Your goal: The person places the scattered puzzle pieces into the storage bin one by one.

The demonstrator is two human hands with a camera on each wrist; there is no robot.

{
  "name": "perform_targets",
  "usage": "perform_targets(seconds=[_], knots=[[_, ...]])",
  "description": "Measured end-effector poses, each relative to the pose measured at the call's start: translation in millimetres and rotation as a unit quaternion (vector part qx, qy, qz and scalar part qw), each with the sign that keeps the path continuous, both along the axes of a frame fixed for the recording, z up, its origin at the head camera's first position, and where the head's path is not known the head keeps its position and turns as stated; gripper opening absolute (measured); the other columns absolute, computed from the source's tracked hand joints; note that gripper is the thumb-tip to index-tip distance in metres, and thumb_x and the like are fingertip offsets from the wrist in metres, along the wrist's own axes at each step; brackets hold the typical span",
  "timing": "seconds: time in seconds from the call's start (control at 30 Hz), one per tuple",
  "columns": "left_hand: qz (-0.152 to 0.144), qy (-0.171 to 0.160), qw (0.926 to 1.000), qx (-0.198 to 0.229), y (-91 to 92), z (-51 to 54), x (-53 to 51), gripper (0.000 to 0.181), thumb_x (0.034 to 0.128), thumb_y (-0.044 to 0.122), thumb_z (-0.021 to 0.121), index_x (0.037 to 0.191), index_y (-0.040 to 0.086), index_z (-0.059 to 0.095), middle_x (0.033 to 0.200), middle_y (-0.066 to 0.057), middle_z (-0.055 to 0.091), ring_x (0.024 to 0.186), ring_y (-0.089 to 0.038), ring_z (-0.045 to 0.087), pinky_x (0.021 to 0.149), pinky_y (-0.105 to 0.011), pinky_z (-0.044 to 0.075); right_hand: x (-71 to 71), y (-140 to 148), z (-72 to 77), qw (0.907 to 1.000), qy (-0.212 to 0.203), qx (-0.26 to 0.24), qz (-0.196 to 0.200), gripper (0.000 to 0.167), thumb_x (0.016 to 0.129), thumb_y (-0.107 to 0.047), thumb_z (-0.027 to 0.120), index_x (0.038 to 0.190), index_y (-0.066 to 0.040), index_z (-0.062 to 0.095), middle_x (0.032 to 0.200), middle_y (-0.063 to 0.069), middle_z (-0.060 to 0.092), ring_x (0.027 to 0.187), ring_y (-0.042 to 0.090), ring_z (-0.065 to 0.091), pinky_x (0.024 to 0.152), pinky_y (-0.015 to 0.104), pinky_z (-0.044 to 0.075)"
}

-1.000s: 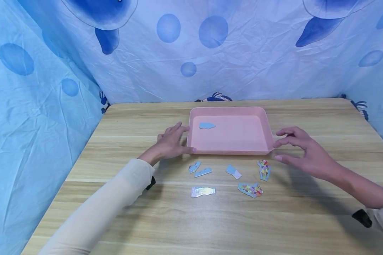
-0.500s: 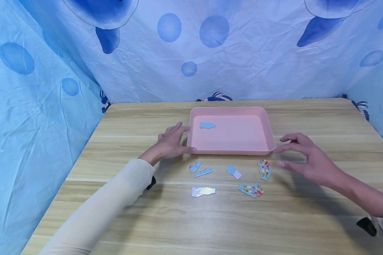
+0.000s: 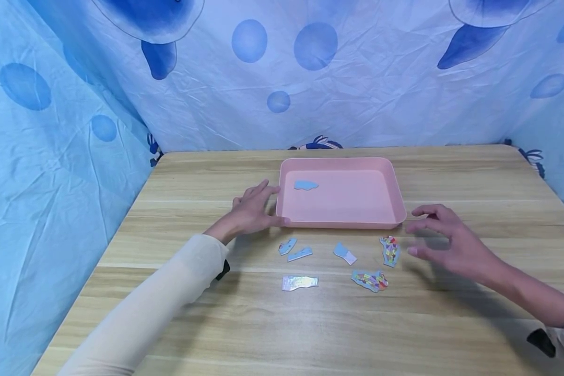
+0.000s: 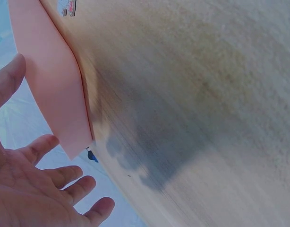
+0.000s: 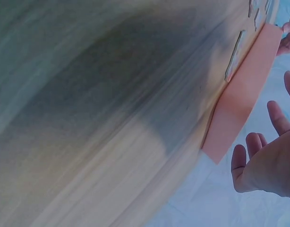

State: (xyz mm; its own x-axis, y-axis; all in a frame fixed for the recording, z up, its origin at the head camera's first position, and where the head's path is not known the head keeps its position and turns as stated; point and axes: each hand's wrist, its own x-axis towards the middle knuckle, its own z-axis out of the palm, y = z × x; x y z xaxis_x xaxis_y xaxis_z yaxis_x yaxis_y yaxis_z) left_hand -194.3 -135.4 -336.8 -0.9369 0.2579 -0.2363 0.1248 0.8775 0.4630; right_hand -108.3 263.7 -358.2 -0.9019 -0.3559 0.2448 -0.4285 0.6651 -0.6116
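Observation:
A shallow pink tray (image 3: 348,225) stands on the table with one light-blue puzzle piece (image 3: 306,185) inside, toward its left. My left hand (image 3: 251,211) is at the tray's left end, fingers spread, thumb and index finger touching the rim; the left wrist view shows its thumb (image 4: 12,78) against the pink wall. My right hand (image 3: 451,240) hovers just off the tray's front right corner, fingers loosely bent, holding nothing. Closest to it lies a colourful puzzle piece (image 3: 390,251), with another colourful piece (image 3: 370,280) nearer the front.
Before the tray lie a blue-and-lilac piece (image 3: 345,254), a narrow blue piece (image 3: 300,255), a small blue piece (image 3: 288,246) and a shiny silvery piece (image 3: 300,283). Behind the wooden table (image 3: 207,324) hangs a blue curtain (image 3: 207,104).
My right hand has drawn slightly away from the tray's right corner, moving right and toward me. The left hand, tray and puzzle pieces stay in place.

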Motion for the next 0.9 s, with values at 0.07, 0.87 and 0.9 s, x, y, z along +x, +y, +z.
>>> perform_targets(seconds=[0.07, 0.87, 0.9], knots=[[-0.001, 0.001, 1.0000, 0.000, -0.1, -0.1, 0.2, 0.088, 0.0770, 0.051, 0.075, 0.150, 0.025, 0.033, 0.162, -0.005, 0.006, 0.146, -0.028, 0.008, 0.107, -0.055, 0.014, 0.6, 0, -1.5, 1.0000, 0.003, -0.001, 0.003, 0.034, 0.074, -0.016, 0.083, 0.106, -0.014, 0.070, 0.128, 0.009, 0.048, 0.116, 0.029, 0.039, 0.086, 0.042, 0.031], [0.002, -0.001, 1.0000, 0.006, -0.2, -1.3, -0.8, 0.086, 0.0776, 0.052, 0.074, 0.149, 0.025, 0.034, 0.162, -0.006, 0.006, 0.146, -0.029, 0.007, 0.108, -0.057, 0.012, 4.2, -13, -30.2, 0.9992, 0.036, 0.015, -0.005, 0.056, 0.061, -0.017, 0.091, 0.111, -0.009, 0.067, 0.122, 0.016, 0.045, 0.105, 0.029, 0.039, 0.081, 0.039, 0.028], [0.001, -0.001, 1.0000, 0.006, -0.1, -1.1, -0.8, 0.086, 0.0777, 0.052, 0.074, 0.149, 0.025, 0.034, 0.162, -0.006, 0.006, 0.146, -0.029, 0.007, 0.108, -0.057, 0.012, 3.9, -14, -30.9, 0.9991, 0.038, 0.018, -0.005, 0.057, 0.061, -0.018, 0.092, 0.112, -0.010, 0.067, 0.121, 0.016, 0.045, 0.104, 0.029, 0.039, 0.081, 0.039, 0.028]])
